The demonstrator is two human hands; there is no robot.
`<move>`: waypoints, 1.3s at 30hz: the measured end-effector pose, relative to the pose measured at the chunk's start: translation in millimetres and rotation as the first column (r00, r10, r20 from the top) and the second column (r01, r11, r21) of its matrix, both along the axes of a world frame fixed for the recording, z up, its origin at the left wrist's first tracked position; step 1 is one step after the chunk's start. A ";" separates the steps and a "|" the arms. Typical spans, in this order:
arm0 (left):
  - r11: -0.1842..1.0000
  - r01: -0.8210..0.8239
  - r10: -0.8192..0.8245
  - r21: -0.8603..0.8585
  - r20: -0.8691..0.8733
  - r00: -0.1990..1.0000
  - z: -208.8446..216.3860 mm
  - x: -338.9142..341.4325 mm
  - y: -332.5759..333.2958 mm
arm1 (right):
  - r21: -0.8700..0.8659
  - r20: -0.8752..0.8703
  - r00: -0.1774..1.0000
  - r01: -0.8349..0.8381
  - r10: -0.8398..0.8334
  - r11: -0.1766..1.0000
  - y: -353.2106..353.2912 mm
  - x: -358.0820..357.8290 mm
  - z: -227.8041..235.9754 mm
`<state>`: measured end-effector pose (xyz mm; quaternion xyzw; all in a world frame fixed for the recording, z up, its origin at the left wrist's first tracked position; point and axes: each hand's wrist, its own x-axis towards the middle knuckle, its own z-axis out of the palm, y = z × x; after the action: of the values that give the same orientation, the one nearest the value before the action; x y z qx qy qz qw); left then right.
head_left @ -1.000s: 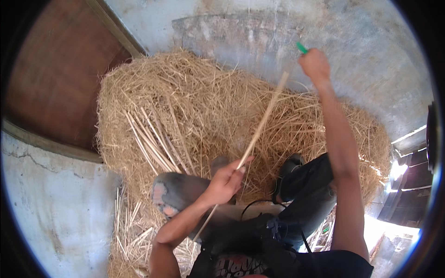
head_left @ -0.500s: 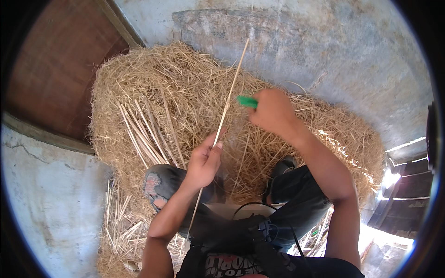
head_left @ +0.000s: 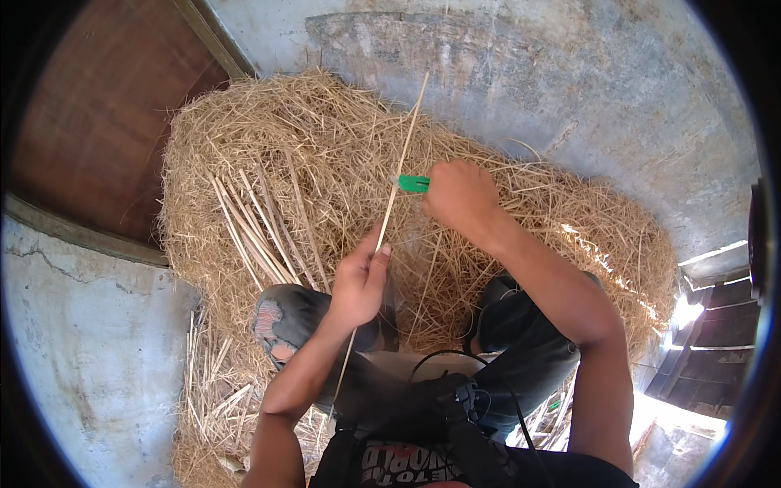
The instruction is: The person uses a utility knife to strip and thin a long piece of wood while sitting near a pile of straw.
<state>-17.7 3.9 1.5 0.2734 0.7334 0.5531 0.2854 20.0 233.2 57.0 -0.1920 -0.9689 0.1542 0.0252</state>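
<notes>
A long, thin, pale stick (head_left: 411, 124), like a cane or bamboo strip, slants up across the middle of the view. My left hand (head_left: 361, 281) is closed around it, thumb on top, and its lower end runs down past my forearm toward my lap. In my closed right hand (head_left: 464, 193) is a green-handled cutter (head_left: 413, 184). Its front end meets the stick above my left hand; the blade is too small to make out. Most of the handle is hidden inside my fist.
A big heap of dry straw (head_left: 325, 130) spreads before me against a grey wall (head_left: 521, 73). Several pale sticks (head_left: 259, 232) lie on the straw beyond my left knee. A brown panel (head_left: 106, 114) stands at the far left. Cut pieces (head_left: 215, 366) lie at lower left.
My right hand has moved left and slightly down, bringing the green cutter from beside the stick up against it. The stick's top has shifted a little left.
</notes>
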 end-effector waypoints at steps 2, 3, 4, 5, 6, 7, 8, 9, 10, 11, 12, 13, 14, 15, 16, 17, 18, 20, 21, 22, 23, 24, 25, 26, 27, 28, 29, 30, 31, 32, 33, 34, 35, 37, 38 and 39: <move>0.999 0.035 -0.034 -0.026 0.030 0.999 -2.5 3.2 -3.8 | -0.014 -0.090 0.995 0.032 -0.033 0.999 20.3 -6.1 -16.1; 0.997 0.070 -0.070 -0.025 0.008 0.998 -7.7 6.5 -5.4 | -0.044 -0.090 0.981 0.167 -0.170 0.985 43.8 -10.5 -12.0; 0.994 0.108 -0.108 -0.027 -0.018 0.994 -15.7 9.2 -6.6 | -0.075 -0.088 0.948 0.301 -0.307 0.951 71.5 -14.7 -7.8; 0.989 0.145 -0.146 -0.027 -0.044 0.988 -19.8 10.1 -7.3 | -0.038 -0.116 0.928 0.353 -0.354 0.935 95.2 -11.8 -4.1; 0.985 0.175 -0.175 -0.010 -0.061 0.983 -18.3 10.2 -7.3 | 0.001 -0.145 0.907 0.400 -0.396 0.917 110.4 -8.2 0.2; 0.985 0.171 -0.171 -0.013 -0.011 0.985 -13.4 7.9 -6.6 | 0.004 -0.128 0.913 0.390 -0.387 0.921 111.1 -6.2 7.7; 0.985 0.169 -0.169 -0.013 0.047 0.985 -7.1 6.2 -5.7 | 0.010 -0.105 0.919 0.382 -0.379 0.924 108.1 1.2 16.2; 0.986 0.168 -0.165 -0.013 0.105 0.981 -2.3 4.0 -4.4 | 0.017 -0.081 0.925 0.373 -0.371 0.927 103.6 7.3 19.6; 0.986 0.166 -0.168 0.029 0.136 0.976 0.4 2.4 -2.6 | 0.020 -0.105 0.950 0.297 -0.294 0.955 93.6 13.8 16.8; 0.985 0.162 -0.171 0.066 0.163 0.972 3.2 -1.7 -0.9 | 0.021 -0.134 0.967 0.220 -0.215 0.975 77.4 16.9 13.5; 0.982 0.158 -0.175 0.104 0.190 0.966 4.9 -3.5 0.8 | 0.025 -0.162 0.977 0.141 -0.135 0.990 62.4 18.2 10.7; 0.982 0.148 -0.169 0.114 0.201 0.965 7.2 -3.0 1.1 | 0.010 -0.127 0.988 0.090 -0.088 0.996 48.6 16.8 6.8; 0.982 0.143 -0.167 0.125 0.214 0.962 8.3 -2.3 1.7 | -0.005 -0.089 0.995 0.045 -0.045 0.999 34.8 14.7 1.8; 0.981 0.138 -0.166 0.136 0.227 0.960 8.9 -1.8 1.6 | -0.022 -0.053 0.999 0.000 -0.002 1.000 24.2 13.7 -1.8; 0.981 0.133 -0.163 0.138 0.234 0.959 9.7 -1.7 1.8 | -0.015 -0.048 0.999 -0.007 0.006 1.000 17.4 13.2 -1.7; 0.982 0.129 -0.160 0.140 0.240 0.957 10.3 -1.6 1.7 | -0.009 -0.043 0.999 -0.015 0.014 1.000 11.9 13.1 -1.3; 0.982 0.124 -0.157 0.143 0.247 0.956 10.6 -1.4 1.4 | -0.002 -0.039 0.999 -0.023 0.023 1.000 8.0 13.8 -1.4; 0.982 0.112 -0.149 0.150 0.262 0.953 10.0 -3.1 0.3 | -0.023 -0.032 0.998 -0.051 0.050 0.998 4.0 13.7 -7.0; 0.983 0.106 -0.145 0.153 0.270 0.952 9.1 -3.9 -0.4 | -0.033 -0.030 0.998 -0.065 0.064 0.997 2.8 12.8 -8.6; 0.983 0.101 -0.139 0.152 0.266 0.954 7.7 -4.1 -1.6 | -0.028 -0.018 0.997 -0.074 0.074 0.997 1.3 11.9 -8.6; 0.984 0.096 -0.133 0.151 0.261 0.956 6.3 -4.2 -2.8 | -0.023 -0.006 0.996 -0.084 0.084 0.996 -0.1 10.7 -8.6; 0.985 0.091 -0.127 0.149 0.257 0.958 5.9 -4.1 -4.1 | -0.018 0.005 0.996 -0.094 0.094 0.995 -1.5 8.9 -8.6; 0.987 0.085 -0.119 0.135 0.265 0.957 6.7 -3.0 -3.6 | -0.012 0.023 0.997 -0.073 0.073 0.997 -1.4 6.9 -8.5; 0.989 0.079 -0.110 0.121 0.273 0.956 8.3 -1.7 -2.9 | -0.007 0.041 0.998 -0.051 0.051 0.999 -0.2 2.9 -9.3; 0.992 0.074 -0.101 0.107 0.280 0.955 9.2 -0.3 -2.1 | -0.001 0.057 0.998 -0.029 0.029 1.000 3.2 -1.3 -10.8; 0.993 0.097 -0.110 0.063 0.254 0.961 8.9 3.6 -1.4 | 0.022 -0.003 1.000 0.022 -0.022 1.000 14.3 -6.3 -19.1; 0.992 0.122 -0.123 0.022 0.228 0.966 7.3 9.9 -1.4 | 0.045 -0.064 0.995 0.079 -0.076 0.996 33.6 -11.6 -32.2; 0.988 0.151 -0.143 -0.025 0.200 0.969 7.6 14.7 -2.8 | 0.059 -0.129 0.983 0.142 -0.133 0.988 55.0 -14.7 -37.0; 0.983 0.183 -0.181 -0.003 0.147 0.972 4.6 18.0 -7.9 | -0.037 -0.135 0.959 0.245 -0.248 0.969 81.7 -17.2 -28.7; 0.976 0.217 -0.218 0.021 0.092 0.972 -1.3 19.9 -13.4 | -0.130 -0.131 0.924 0.342 -0.358 0.931 107.8 -15.7 -18.2; 0.966 0.252 -0.254 0.055 0.041 0.966 -5.5 19.9 -14.1 | -0.048 -0.153 0.913 0.376 -0.379 0.925 128.8 -6.8 -13.6; 0.964 0.259 -0.263 0.057 0.077 0.962 -1.9 19.3 -14.3 | 0.036 -0.168 0.907 0.397 -0.386 0.917 137.2 -1.5 -5.8; 0.972 0.233 -0.236 0.040 0.076 0.969 -1.9 16.3 -12.5 | 0.033 -0.139 0.904 0.413 -0.405 0.910 138.9 1.0 -2.7; 0.984 0.180 -0.180 0.007 0.077 0.981 -3.1 8.8 -5.8 | 0.033 -0.077 0.893 0.446 -0.443 0.894 134.0 12.2 4.2; 0.985 0.167 -0.171 0.039 0.141 0.975 -3.8 4.6 -5.1 | 0.003 -0.077 0.920 0.385 -0.384 0.923 124.3 14.2 7.3; 0.986 0.157 -0.164 0.053 0.155 0.974 -2.4 3.7 -2.6 | -0.026 -0.078 0.943 0.322 -0.323 0.946 109.6 13.6 10.4</move>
<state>-14.0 1.3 -1.0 0.2926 0.6726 0.5630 0.3808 33.6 342.7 67.4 -0.3416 -0.9216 0.1620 0.0881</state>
